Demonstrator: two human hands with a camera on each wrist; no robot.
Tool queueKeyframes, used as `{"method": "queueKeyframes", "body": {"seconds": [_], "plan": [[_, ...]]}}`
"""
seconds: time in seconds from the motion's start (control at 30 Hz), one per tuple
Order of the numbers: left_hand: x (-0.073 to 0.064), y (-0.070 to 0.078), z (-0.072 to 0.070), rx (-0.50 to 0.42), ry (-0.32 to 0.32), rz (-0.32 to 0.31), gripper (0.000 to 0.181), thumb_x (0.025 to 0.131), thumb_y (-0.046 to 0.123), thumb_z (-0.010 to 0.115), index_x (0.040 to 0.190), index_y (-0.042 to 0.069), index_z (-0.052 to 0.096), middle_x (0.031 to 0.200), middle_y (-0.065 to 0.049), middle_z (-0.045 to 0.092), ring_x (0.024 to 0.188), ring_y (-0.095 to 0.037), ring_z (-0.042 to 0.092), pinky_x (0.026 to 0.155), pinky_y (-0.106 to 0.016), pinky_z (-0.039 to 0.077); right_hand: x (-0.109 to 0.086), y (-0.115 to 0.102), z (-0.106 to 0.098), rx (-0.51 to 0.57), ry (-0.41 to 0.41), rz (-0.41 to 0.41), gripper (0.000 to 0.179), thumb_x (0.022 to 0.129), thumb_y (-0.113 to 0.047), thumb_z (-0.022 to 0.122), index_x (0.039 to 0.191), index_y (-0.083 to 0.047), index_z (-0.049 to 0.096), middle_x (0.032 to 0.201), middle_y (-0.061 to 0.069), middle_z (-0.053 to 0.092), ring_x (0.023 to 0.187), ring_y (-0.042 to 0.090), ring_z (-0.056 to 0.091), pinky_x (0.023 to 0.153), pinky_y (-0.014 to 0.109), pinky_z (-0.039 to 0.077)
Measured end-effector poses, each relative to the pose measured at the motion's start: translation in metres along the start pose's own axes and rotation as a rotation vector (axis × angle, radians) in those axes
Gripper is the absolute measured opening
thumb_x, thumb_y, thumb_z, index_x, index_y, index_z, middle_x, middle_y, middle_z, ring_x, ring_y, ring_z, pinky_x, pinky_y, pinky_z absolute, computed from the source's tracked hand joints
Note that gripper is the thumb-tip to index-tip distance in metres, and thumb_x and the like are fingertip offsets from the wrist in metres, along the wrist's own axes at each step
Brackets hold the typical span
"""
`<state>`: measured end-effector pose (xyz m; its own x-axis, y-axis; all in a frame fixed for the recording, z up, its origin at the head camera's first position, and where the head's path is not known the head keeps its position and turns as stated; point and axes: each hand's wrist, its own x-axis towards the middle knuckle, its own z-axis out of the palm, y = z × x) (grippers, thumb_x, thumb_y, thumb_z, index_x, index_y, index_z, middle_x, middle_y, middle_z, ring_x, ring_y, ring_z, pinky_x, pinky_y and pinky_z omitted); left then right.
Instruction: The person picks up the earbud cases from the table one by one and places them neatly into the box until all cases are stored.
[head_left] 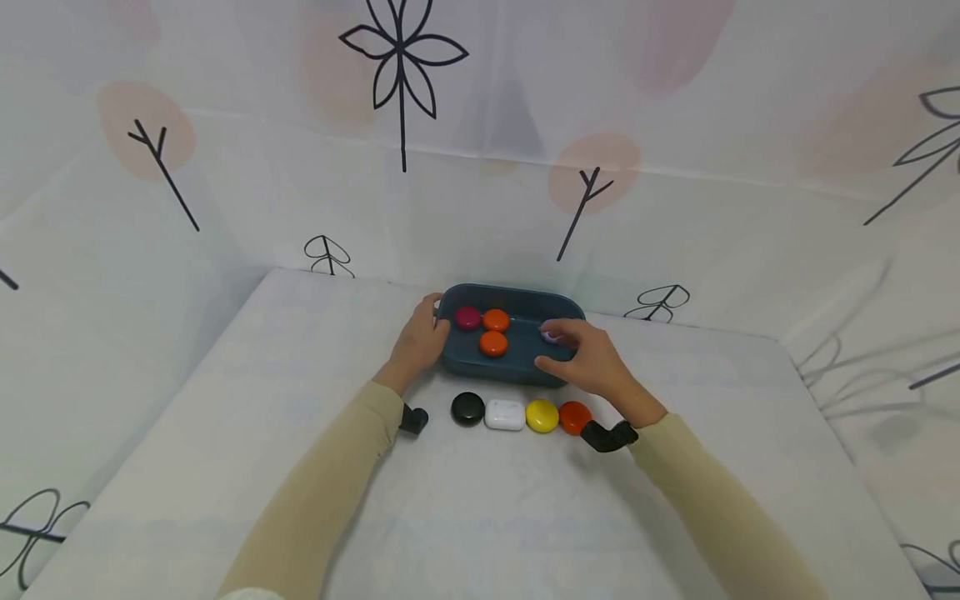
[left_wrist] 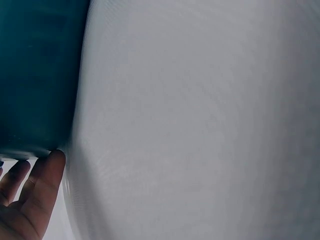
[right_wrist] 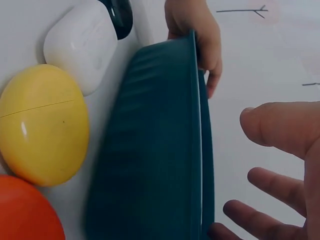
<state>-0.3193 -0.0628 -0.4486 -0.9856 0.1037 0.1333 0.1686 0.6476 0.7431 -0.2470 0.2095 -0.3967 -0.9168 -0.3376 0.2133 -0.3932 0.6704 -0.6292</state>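
Observation:
My left hand grips the left end of a dark teal bin, its fingertips against the end wall in the left wrist view. Over the bin's right end reaches my right hand, thumb and fingers spread apart in the right wrist view. A small lavender piece lies in the bin right at its fingertips, partly hidden by them. Also inside the bin are a glossy round magenta piece and two orange ones, an upper orange piece and a lower orange piece.
In front of the bin, a row stands on the white table: a round black piece, a white rounded-rectangular case, a yellow round case with a seam, and a red-orange round piece. A patterned cloth hangs behind.

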Motion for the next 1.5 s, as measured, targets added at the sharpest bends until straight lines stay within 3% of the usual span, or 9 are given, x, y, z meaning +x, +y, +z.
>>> {"method": "queueKeyframes", "body": {"seconds": [0.37, 0.7, 1.0, 1.23, 1.5], "plan": [[-0.002, 0.002, -0.002, -0.003, -0.002, -0.008, 0.052, 0.084, 0.022, 0.035, 0.134, 0.015, 0.027, 0.126, -0.009, 0.044, 0.112, -0.021, 0.046, 0.094, -0.038, 0.037, 0.021, -0.004, 0.016, -0.075, -0.010, 0.023, 0.045, 0.071, -0.038, 0.067, 0.111, -0.020, 0.055, 0.115, 0.006, 0.053, 0.099, 0.029, 0.053, 0.082, 0.041, 0.045], [-0.002, 0.000, -0.002, -0.010, -0.019, -0.023, 0.052, 0.085, 0.024, 0.036, 0.135, 0.016, 0.026, 0.125, -0.010, 0.044, 0.112, -0.022, 0.045, 0.094, -0.039, 0.036, 0.043, -0.004, 0.033, -0.121, -0.003, 0.045, 0.046, 0.071, -0.036, 0.068, 0.111, -0.016, 0.058, 0.110, 0.007, 0.057, 0.094, 0.021, 0.053, 0.078, 0.036, 0.045], [-0.001, 0.000, -0.001, -0.006, -0.020, -0.021, 0.052, 0.085, 0.024, 0.036, 0.135, 0.017, 0.025, 0.127, -0.009, 0.043, 0.114, -0.022, 0.045, 0.095, -0.039, 0.035, 0.058, -0.004, 0.042, -0.147, -0.064, 0.072, 0.047, 0.070, -0.037, 0.068, 0.111, -0.017, 0.058, 0.107, 0.008, 0.059, 0.092, 0.025, 0.054, 0.073, 0.034, 0.045], [0.000, -0.001, -0.001, -0.002, -0.021, -0.022, 0.052, 0.085, 0.024, 0.036, 0.136, 0.017, 0.025, 0.128, -0.009, 0.042, 0.115, -0.021, 0.044, 0.096, -0.039, 0.035, 0.068, -0.005, 0.047, -0.194, -0.137, 0.080, 0.048, 0.069, -0.039, 0.068, 0.111, -0.016, 0.058, 0.102, 0.007, 0.060, 0.079, 0.018, 0.051, 0.064, 0.029, 0.043], [-0.001, -0.001, -0.001, 0.009, -0.021, -0.025, 0.053, 0.084, 0.026, 0.035, 0.136, 0.018, 0.025, 0.127, -0.008, 0.042, 0.112, -0.021, 0.046, 0.095, -0.039, 0.036, 0.077, 0.000, 0.057, -0.189, -0.206, 0.113, 0.050, 0.070, -0.037, 0.068, 0.114, -0.017, 0.056, 0.108, 0.002, 0.060, 0.089, 0.018, 0.054, 0.076, 0.033, 0.046]]}}
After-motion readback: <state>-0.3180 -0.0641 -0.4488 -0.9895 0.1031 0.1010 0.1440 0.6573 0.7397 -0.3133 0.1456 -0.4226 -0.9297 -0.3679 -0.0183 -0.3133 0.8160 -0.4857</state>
